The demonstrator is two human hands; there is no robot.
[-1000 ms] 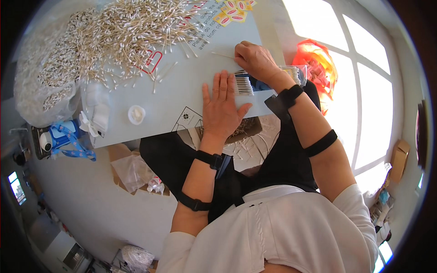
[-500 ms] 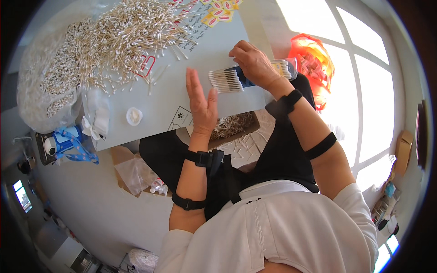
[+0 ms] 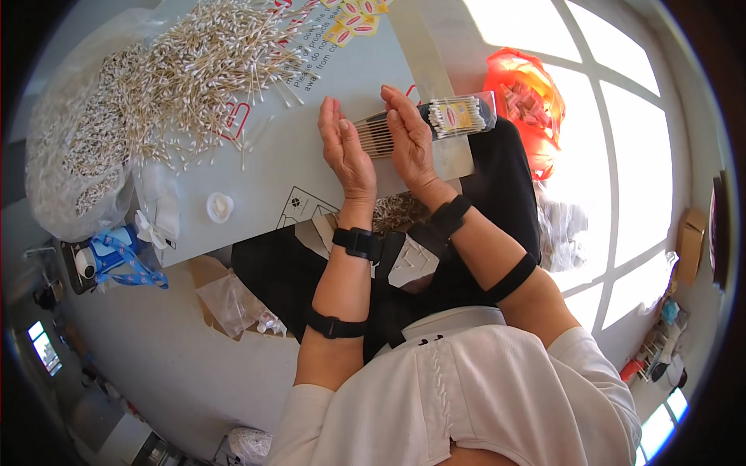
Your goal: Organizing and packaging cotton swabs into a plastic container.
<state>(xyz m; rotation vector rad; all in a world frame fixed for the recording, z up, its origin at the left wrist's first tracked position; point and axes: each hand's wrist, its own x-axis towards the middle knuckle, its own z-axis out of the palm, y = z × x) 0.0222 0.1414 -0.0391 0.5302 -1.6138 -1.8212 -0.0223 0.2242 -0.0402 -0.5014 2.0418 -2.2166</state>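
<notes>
A row of cotton swabs (image 3: 376, 137) lies side by side on the table, between my two hands. My left hand (image 3: 347, 155) stands on edge at the row's left end, fingers straight, palm turned inward. At the other end is my right hand (image 3: 410, 144), also upright with fingers stretched out, its palm facing the left one. Both palms are at the swab tips; whether they press on them I cannot tell. Just right of my right hand lies a clear plastic pack (image 3: 457, 116) of cotton swabs with a yellow card, beside something dark that my hand partly covers.
A large heap of loose cotton swabs (image 3: 210, 70) spills from a clear bag (image 3: 47, 179) at far left. Small yellow cards (image 3: 353, 22) lie at the back. A small white tub (image 3: 220, 207) sits near the front edge. An orange-red bag (image 3: 528, 109) stands at right.
My right hand has moved left from the dark thing beside the pack to the swab row, uncovering the pack. My left hand has shifted slightly right, up to the row's left end.
</notes>
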